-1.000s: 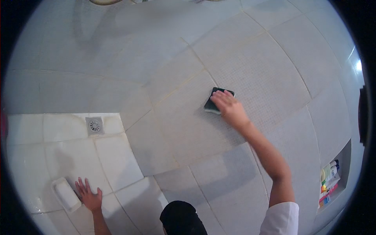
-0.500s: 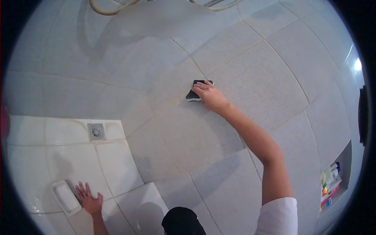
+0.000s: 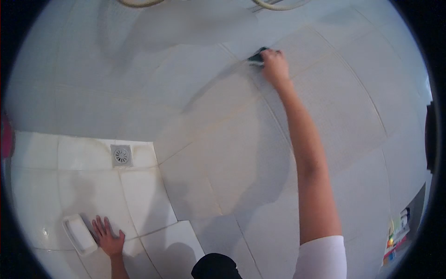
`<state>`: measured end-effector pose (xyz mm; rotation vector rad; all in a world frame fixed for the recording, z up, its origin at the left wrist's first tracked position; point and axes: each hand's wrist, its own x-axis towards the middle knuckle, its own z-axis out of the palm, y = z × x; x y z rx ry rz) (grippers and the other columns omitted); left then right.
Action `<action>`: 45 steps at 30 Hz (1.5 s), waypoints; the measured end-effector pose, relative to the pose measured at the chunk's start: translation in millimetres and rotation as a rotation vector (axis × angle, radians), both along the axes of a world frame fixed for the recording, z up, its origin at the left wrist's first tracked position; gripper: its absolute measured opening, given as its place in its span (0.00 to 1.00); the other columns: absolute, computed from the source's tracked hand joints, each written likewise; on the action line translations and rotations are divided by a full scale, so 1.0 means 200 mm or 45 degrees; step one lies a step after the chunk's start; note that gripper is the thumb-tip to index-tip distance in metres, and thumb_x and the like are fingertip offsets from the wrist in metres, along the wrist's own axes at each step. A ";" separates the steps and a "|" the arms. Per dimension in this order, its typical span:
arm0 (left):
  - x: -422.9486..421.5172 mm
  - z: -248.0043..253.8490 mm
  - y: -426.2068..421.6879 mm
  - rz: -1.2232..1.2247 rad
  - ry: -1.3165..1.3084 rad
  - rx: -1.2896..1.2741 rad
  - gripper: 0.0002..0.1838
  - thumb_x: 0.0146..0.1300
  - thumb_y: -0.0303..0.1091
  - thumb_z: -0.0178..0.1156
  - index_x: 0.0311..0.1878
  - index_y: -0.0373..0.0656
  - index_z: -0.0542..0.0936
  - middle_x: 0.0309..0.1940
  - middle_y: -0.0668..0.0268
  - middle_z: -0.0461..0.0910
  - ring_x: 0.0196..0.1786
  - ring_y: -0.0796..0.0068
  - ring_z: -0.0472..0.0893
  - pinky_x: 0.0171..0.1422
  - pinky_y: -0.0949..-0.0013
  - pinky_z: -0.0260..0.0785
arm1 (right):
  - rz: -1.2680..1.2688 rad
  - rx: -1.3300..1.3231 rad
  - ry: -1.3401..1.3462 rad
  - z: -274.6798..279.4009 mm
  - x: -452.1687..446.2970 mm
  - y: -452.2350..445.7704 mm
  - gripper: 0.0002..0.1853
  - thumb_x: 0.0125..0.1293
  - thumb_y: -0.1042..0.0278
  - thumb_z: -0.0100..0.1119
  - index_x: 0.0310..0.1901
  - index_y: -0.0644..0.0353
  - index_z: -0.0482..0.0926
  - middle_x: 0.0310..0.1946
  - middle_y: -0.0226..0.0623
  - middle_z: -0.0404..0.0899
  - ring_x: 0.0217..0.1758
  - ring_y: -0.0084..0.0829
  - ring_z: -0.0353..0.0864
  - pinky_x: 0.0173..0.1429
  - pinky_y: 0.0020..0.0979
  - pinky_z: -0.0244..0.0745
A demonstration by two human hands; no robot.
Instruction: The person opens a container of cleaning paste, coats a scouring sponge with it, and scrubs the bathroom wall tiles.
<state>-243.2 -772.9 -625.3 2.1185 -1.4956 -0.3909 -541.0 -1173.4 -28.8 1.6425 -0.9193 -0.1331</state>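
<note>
Gripping a scouring sponge (image 3: pixel 257 57) in the right hand (image 3: pixel 275 69), with fingers bent over the dark block, up against the grey wall tiles (image 3: pixel 325 116) at long reach. Looks like a wiping stroke in progress, judging by the outstretched arm and the sponge set to the tile. Probably calls next for even pressure, with the block kept flat and some care over the grout lines. Spreading the left hand (image 3: pixel 110 241) over the glossy white floor tiles (image 3: pixel 144 195), with fingers apart and grasping nothing; cannot tell how firmly pressed down. Note just left of its fingers a white oblong dish (image 3: pixel 80 234), rimmed, round-cornered and apparently plastic. Find ahead of the left hand a square floor drain (image 3: pixel 121 156), metallic-looking, with slots fanning from the centre. See beyond the right hand a pale, curving hose (image 3: pixel 281 6). Well below and right of the right hand, make out small bottles and packets (image 3: pixel 397 235) in a recess, with labels too small to read. Contrast the matte grey wall with the dark, slightly blurred, pale-edged sponge.
</note>
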 end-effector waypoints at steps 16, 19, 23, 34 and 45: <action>-0.02 0.04 0.01 -0.018 -0.038 0.042 0.40 0.41 0.47 0.60 0.63 0.50 0.68 0.73 0.65 0.51 0.75 0.57 0.48 0.71 0.38 0.43 | 0.703 -0.256 -1.341 -0.73 0.29 -0.19 0.34 0.47 0.87 0.54 0.61 0.66 0.66 0.52 0.56 0.75 0.55 0.52 0.75 0.59 0.37 0.69; -0.01 0.02 0.00 -0.016 0.001 0.040 0.40 0.40 0.47 0.60 0.63 0.50 0.68 0.72 0.63 0.52 0.75 0.56 0.48 0.71 0.36 0.41 | 0.570 0.150 -1.577 -1.07 0.32 -0.04 0.34 0.45 0.89 0.50 0.61 0.66 0.69 0.55 0.58 0.73 0.57 0.50 0.74 0.61 0.33 0.66; -0.02 0.03 -0.01 -0.028 -0.056 0.058 0.41 0.39 0.48 0.60 0.64 0.50 0.67 0.72 0.62 0.52 0.75 0.55 0.48 0.71 0.36 0.40 | 0.581 0.209 -2.002 -0.58 0.47 0.11 0.31 0.47 0.87 0.47 0.58 0.68 0.71 0.56 0.61 0.71 0.61 0.51 0.71 0.64 0.31 0.64; -0.02 0.04 0.00 -0.037 -0.076 0.054 0.42 0.39 0.48 0.60 0.64 0.51 0.67 0.72 0.62 0.53 0.75 0.55 0.48 0.72 0.37 0.37 | 0.702 0.088 -1.416 -0.62 0.45 -0.07 0.38 0.45 0.89 0.51 0.64 0.67 0.63 0.67 0.57 0.57 0.70 0.48 0.58 0.71 0.38 0.55; 0.00 0.08 -0.02 -0.042 -0.036 0.079 0.41 0.40 0.45 0.61 0.64 0.52 0.66 0.71 0.60 0.54 0.74 0.52 0.50 0.72 0.37 0.40 | 0.546 0.024 -1.611 -0.42 0.34 -0.14 0.32 0.47 0.85 0.51 0.60 0.73 0.66 0.60 0.62 0.65 0.67 0.53 0.62 0.69 0.40 0.57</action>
